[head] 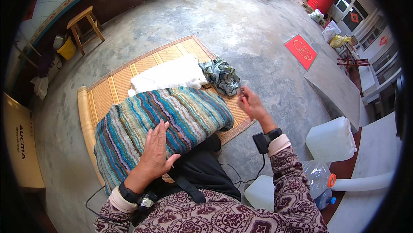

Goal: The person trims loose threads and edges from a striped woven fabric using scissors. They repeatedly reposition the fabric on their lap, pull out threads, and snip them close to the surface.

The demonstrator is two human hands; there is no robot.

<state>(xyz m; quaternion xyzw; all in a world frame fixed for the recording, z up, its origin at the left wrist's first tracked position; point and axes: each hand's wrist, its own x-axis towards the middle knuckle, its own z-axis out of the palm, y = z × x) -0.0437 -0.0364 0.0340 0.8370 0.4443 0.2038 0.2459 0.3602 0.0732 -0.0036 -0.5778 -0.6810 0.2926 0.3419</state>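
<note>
A striped knitted cushion-like bundle (167, 116) in blue, grey, brown and cream lies before me, its near side against my lap. My left hand (155, 149) rests on its near part, palm down, the thumb spread from the fingers and nothing held. Right of the bundle my right hand (253, 104) is raised, slightly blurred, and closed around a small red-handled tool (247, 106); its exact kind is unclear. White batting-like material (167, 75) sits behind the bundle. Beside it, just beyond my right hand, is a crumpled grey-green patterned cloth (222, 76).
A bamboo mat (117, 86), rolled at its left end, lies under the textiles on the concrete floor (258, 29). At right stand a white plastic jerrycan (330, 139) and a clear bottle (314, 176). Black cables (263, 168) run from my wrists. A wooden stool (85, 28) stands back left.
</note>
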